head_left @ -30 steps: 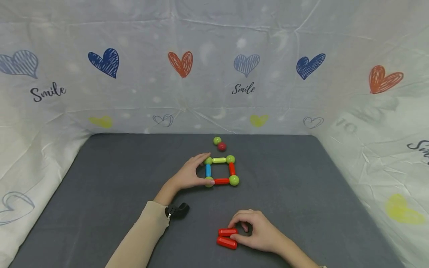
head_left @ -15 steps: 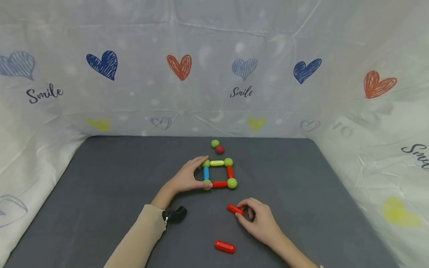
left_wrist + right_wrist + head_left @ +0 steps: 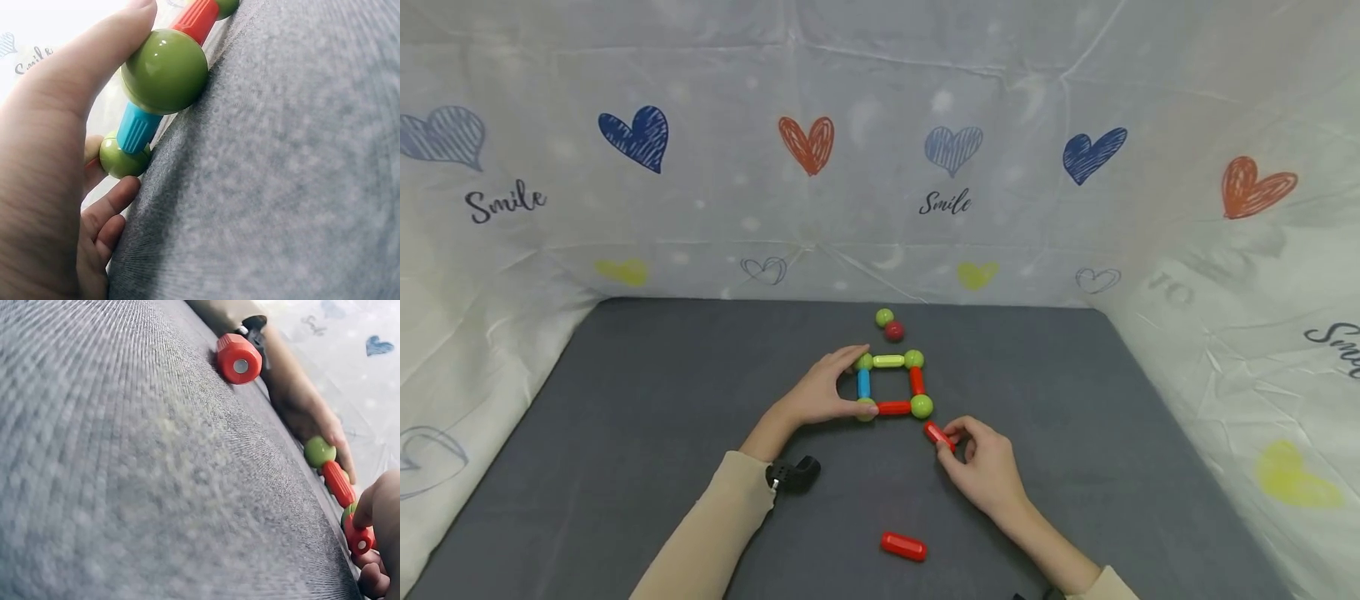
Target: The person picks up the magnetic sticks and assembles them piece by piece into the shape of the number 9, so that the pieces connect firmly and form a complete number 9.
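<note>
A square of magnetic rods and balls (image 3: 893, 407) lies on the dark table, with green balls at its corners and red, yellow and blue rods as sides. My left hand (image 3: 817, 392) holds its left side, thumb on the near green ball (image 3: 165, 70) and fingers at the far green ball (image 3: 124, 156). Between these balls runs the blue rod (image 3: 138, 127). My right hand (image 3: 988, 471) pinches a red magnetic rod (image 3: 937, 434) between thumb and fingers. That rod's far end is right by the square's near-right green ball (image 3: 922, 406); its metal-tipped end shows in the right wrist view.
Another red magnetic rod (image 3: 903, 546) lies on the grey cloth-covered table (image 3: 625, 467) near the front. Behind the square sit a loose green ball (image 3: 884, 317) and a dark red ball (image 3: 893, 332). A white sheet (image 3: 865, 217) printed with hearts hangs around the table.
My right hand has picked one red rod from the pair at the front and carried it forward to the square's near-right corner. My left hand has stayed on the square.
</note>
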The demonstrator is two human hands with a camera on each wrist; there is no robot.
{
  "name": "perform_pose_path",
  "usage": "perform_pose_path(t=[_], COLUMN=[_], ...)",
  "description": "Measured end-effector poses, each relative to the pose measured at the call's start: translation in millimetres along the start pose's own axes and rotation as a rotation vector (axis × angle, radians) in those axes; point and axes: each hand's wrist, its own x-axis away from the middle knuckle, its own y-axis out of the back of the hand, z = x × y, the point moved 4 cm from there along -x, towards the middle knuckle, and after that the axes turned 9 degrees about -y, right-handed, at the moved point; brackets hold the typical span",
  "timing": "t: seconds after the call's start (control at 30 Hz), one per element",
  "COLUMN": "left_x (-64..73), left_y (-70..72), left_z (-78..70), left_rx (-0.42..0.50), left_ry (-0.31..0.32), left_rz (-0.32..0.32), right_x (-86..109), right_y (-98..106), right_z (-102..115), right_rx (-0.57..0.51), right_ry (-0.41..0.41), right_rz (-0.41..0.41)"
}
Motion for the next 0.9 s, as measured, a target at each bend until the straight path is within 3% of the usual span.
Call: perform_pose_path(t=[0.23, 0.57, 0.9], left_x=[-0.7, -1.3, -1.7], left_y=[0.6, -0.4, -0.6], left_z=[-2.0, -2.1, -0.6], left_rx=[-0.003, -0.001, -0.001], left_ry=[-0.005, 0.000, -0.001], left_rz=[0.000, 0.001, 0.001], right_x=[-0.1, 0.5, 0.6], right_y=[1.3, 0.4, 0.5], right_z=[-2.2, -2.9, -4.6], right_rx=[-0.059, -0.066, -0.070], right_ry=[-0.030, 0.012, -0.001], right_rz=[-0.017, -0.058, -0.058])
